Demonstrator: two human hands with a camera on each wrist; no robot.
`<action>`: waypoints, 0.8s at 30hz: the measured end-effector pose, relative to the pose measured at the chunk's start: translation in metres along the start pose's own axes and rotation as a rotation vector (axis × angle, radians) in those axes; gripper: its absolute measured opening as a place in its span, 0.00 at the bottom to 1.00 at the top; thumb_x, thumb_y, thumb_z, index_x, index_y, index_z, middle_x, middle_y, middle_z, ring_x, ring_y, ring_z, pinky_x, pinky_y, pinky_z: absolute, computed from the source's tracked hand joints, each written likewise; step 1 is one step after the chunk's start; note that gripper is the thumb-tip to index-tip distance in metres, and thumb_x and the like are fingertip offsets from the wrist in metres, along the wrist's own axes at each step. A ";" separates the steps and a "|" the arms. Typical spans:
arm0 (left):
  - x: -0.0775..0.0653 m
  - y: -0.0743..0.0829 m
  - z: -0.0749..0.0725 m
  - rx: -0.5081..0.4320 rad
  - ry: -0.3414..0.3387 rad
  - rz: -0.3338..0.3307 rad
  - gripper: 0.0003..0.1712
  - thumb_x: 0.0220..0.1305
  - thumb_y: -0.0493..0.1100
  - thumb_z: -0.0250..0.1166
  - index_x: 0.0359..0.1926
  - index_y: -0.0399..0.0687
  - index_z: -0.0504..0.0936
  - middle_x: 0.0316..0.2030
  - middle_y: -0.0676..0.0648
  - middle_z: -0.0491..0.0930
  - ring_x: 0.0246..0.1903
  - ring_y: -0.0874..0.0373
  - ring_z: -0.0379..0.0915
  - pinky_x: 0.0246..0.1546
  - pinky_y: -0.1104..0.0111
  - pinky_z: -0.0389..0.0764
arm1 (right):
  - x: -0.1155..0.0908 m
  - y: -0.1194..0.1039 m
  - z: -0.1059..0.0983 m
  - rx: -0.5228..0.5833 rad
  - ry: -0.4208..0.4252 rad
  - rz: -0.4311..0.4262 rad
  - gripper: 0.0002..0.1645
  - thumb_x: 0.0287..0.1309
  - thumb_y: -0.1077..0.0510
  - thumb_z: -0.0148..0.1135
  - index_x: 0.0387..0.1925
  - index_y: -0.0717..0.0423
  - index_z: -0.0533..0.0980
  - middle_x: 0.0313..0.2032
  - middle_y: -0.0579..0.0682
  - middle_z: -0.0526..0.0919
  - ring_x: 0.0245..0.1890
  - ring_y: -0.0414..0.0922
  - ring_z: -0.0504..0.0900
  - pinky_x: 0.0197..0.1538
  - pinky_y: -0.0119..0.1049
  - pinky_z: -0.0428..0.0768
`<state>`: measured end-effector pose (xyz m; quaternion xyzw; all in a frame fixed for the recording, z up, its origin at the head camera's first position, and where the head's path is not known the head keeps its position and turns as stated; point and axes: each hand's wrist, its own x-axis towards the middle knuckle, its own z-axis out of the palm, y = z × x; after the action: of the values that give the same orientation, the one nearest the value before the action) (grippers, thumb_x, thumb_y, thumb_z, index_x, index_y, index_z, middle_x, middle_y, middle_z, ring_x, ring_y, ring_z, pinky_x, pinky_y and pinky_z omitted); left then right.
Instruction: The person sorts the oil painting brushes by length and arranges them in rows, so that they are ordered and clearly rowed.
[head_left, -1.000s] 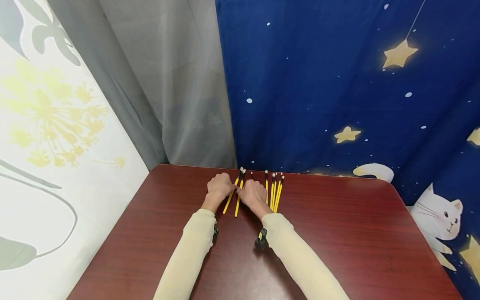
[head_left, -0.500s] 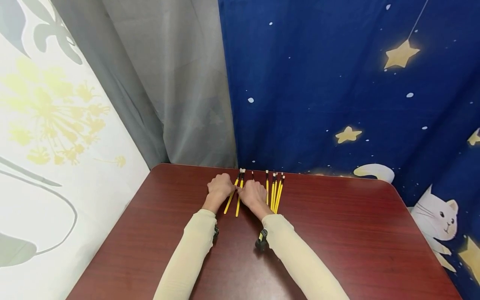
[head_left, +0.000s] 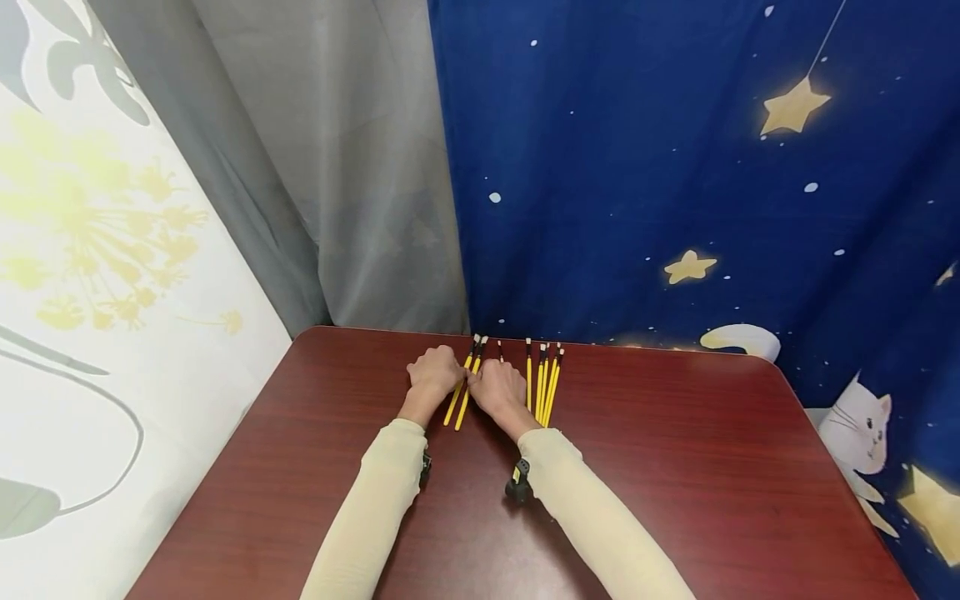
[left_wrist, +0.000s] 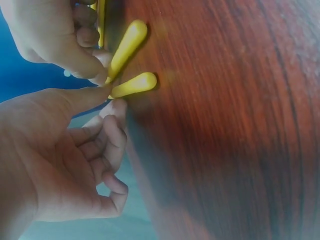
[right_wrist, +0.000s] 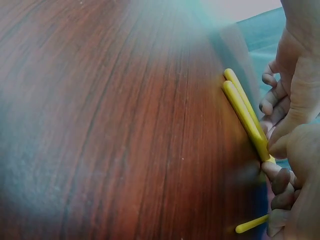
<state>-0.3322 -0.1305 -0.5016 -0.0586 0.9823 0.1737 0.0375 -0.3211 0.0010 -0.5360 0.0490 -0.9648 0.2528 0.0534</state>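
Two yellow-handled paintbrushes lie close together between the hands on the dark red table (head_left: 615, 500). My left hand (head_left: 435, 371) pinches the left paintbrush (head_left: 450, 410) between thumb and forefinger. The other paintbrush (head_left: 461, 410) is pinched by my right hand (head_left: 498, 387), whose thumb nearly meets the left one. Both rounded handle ends point toward me; the pale bristles point to the back edge. In the left wrist view the left hand's remaining fingers are loosely curled. A third paintbrush (head_left: 501, 347) is mostly hidden behind the right hand; only its dark tip shows.
Right of my right hand lies one paintbrush (head_left: 528, 371) by itself, then a fan of several paintbrushes (head_left: 550, 387). A grey curtain (head_left: 382, 208) and a blue star-patterned curtain (head_left: 600, 183) hang behind the table's back edge.
The right paintbrush's handle end has swung left, so the two handles now lie nearer each other. Both hands have stayed almost in place; the head view has shifted slightly.
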 end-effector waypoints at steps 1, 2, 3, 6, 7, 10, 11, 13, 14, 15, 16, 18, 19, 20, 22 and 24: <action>0.000 0.000 0.000 -0.002 0.002 0.003 0.20 0.70 0.50 0.67 0.21 0.49 0.78 0.30 0.43 0.83 0.40 0.39 0.84 0.57 0.39 0.77 | 0.000 -0.001 0.000 -0.006 0.002 -0.001 0.36 0.71 0.39 0.63 0.08 0.46 0.70 0.12 0.47 0.73 0.15 0.47 0.75 0.21 0.40 0.70; -0.001 -0.001 -0.001 -0.003 0.004 0.006 0.20 0.70 0.50 0.67 0.21 0.49 0.77 0.29 0.43 0.82 0.40 0.39 0.83 0.57 0.39 0.77 | -0.001 -0.001 0.000 -0.009 0.003 -0.001 0.36 0.71 0.39 0.63 0.08 0.46 0.69 0.12 0.47 0.73 0.15 0.47 0.75 0.21 0.40 0.70; 0.000 -0.001 -0.001 -0.004 0.004 0.007 0.20 0.70 0.50 0.66 0.20 0.49 0.77 0.29 0.43 0.82 0.39 0.40 0.83 0.57 0.40 0.77 | -0.001 -0.002 0.000 -0.010 0.006 -0.004 0.36 0.71 0.39 0.63 0.08 0.46 0.69 0.11 0.47 0.73 0.15 0.47 0.75 0.21 0.40 0.70; 0.000 -0.001 0.000 -0.007 0.006 0.008 0.20 0.70 0.49 0.66 0.20 0.49 0.78 0.29 0.43 0.83 0.40 0.39 0.83 0.57 0.40 0.77 | -0.002 -0.002 -0.001 -0.005 0.012 -0.011 0.35 0.71 0.40 0.63 0.08 0.46 0.68 0.11 0.47 0.72 0.15 0.47 0.75 0.20 0.40 0.69; 0.000 -0.001 0.000 -0.007 0.007 0.009 0.19 0.70 0.48 0.65 0.21 0.49 0.78 0.29 0.43 0.83 0.40 0.39 0.83 0.57 0.39 0.77 | -0.002 -0.002 -0.001 -0.005 0.012 -0.014 0.35 0.71 0.40 0.62 0.08 0.46 0.68 0.11 0.47 0.72 0.15 0.47 0.75 0.20 0.40 0.69; 0.000 -0.001 0.000 -0.007 0.008 0.014 0.19 0.70 0.48 0.65 0.20 0.50 0.78 0.28 0.43 0.83 0.39 0.39 0.83 0.56 0.40 0.77 | -0.002 -0.001 0.000 -0.002 0.019 -0.021 0.35 0.71 0.41 0.62 0.08 0.45 0.68 0.11 0.46 0.71 0.15 0.47 0.74 0.20 0.40 0.69; 0.000 -0.001 0.000 -0.006 0.009 0.018 0.20 0.70 0.48 0.65 0.20 0.50 0.78 0.28 0.44 0.82 0.38 0.40 0.83 0.56 0.40 0.78 | -0.002 -0.001 0.000 -0.001 0.022 -0.023 0.35 0.71 0.42 0.62 0.08 0.45 0.68 0.11 0.46 0.71 0.15 0.47 0.74 0.20 0.40 0.69; -0.001 -0.001 0.001 -0.005 0.009 0.020 0.21 0.70 0.49 0.66 0.18 0.51 0.76 0.26 0.44 0.81 0.36 0.41 0.83 0.55 0.41 0.79 | -0.002 -0.001 0.000 -0.002 0.023 -0.028 0.35 0.72 0.42 0.63 0.08 0.45 0.67 0.11 0.46 0.70 0.15 0.47 0.74 0.20 0.40 0.69; -0.001 -0.001 0.001 -0.006 0.008 0.018 0.22 0.70 0.49 0.66 0.18 0.51 0.75 0.25 0.45 0.80 0.35 0.42 0.82 0.54 0.41 0.79 | -0.002 -0.001 0.000 0.000 0.024 -0.029 0.35 0.72 0.42 0.63 0.08 0.45 0.67 0.11 0.46 0.70 0.15 0.47 0.74 0.20 0.40 0.69; -0.001 -0.001 0.001 -0.006 0.008 0.017 0.23 0.70 0.49 0.66 0.17 0.51 0.75 0.24 0.45 0.80 0.34 0.42 0.82 0.53 0.42 0.80 | -0.002 -0.001 0.000 -0.001 0.023 -0.031 0.35 0.72 0.43 0.63 0.08 0.45 0.67 0.11 0.46 0.70 0.15 0.47 0.74 0.20 0.40 0.69; -0.001 -0.002 0.002 -0.006 0.008 0.014 0.23 0.70 0.49 0.66 0.17 0.51 0.74 0.23 0.45 0.79 0.33 0.43 0.81 0.52 0.43 0.81 | -0.002 -0.001 0.000 0.001 0.023 -0.032 0.35 0.72 0.43 0.64 0.08 0.45 0.67 0.11 0.45 0.70 0.15 0.47 0.74 0.20 0.40 0.69; -0.001 -0.001 0.002 -0.006 0.009 0.012 0.23 0.69 0.49 0.67 0.16 0.51 0.73 0.22 0.46 0.77 0.32 0.44 0.80 0.51 0.44 0.81 | -0.003 -0.001 0.000 0.001 0.021 -0.033 0.35 0.71 0.44 0.64 0.08 0.45 0.68 0.11 0.45 0.69 0.15 0.47 0.74 0.20 0.40 0.69; -0.001 -0.001 0.003 -0.007 0.009 0.010 0.23 0.69 0.49 0.67 0.16 0.51 0.73 0.21 0.46 0.77 0.31 0.44 0.80 0.50 0.45 0.81 | -0.003 -0.001 0.000 0.000 0.018 -0.033 0.34 0.71 0.44 0.64 0.08 0.45 0.68 0.11 0.45 0.69 0.16 0.47 0.74 0.21 0.40 0.69; -0.001 -0.001 0.003 -0.007 0.009 0.009 0.23 0.69 0.48 0.66 0.16 0.51 0.73 0.21 0.47 0.76 0.31 0.44 0.80 0.50 0.45 0.81 | -0.003 0.000 0.000 0.000 0.015 -0.033 0.34 0.72 0.44 0.64 0.08 0.45 0.68 0.11 0.45 0.69 0.16 0.47 0.74 0.21 0.40 0.69; -0.001 -0.001 0.003 -0.007 0.011 0.010 0.23 0.69 0.48 0.66 0.16 0.51 0.72 0.21 0.47 0.76 0.31 0.44 0.79 0.50 0.45 0.81 | -0.003 0.000 0.000 0.002 0.012 -0.033 0.34 0.72 0.44 0.64 0.09 0.45 0.69 0.11 0.44 0.69 0.16 0.47 0.74 0.21 0.39 0.68; -0.002 0.000 0.002 -0.007 0.014 0.011 0.23 0.69 0.48 0.66 0.16 0.51 0.73 0.21 0.47 0.76 0.31 0.44 0.80 0.51 0.44 0.81 | -0.003 0.000 0.000 0.006 0.008 -0.033 0.34 0.72 0.44 0.64 0.09 0.45 0.69 0.11 0.44 0.68 0.16 0.47 0.74 0.21 0.39 0.68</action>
<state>-0.3302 -0.1296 -0.5038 -0.0544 0.9823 0.1768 0.0296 -0.3179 0.0008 -0.5362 0.0641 -0.9629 0.2548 0.0612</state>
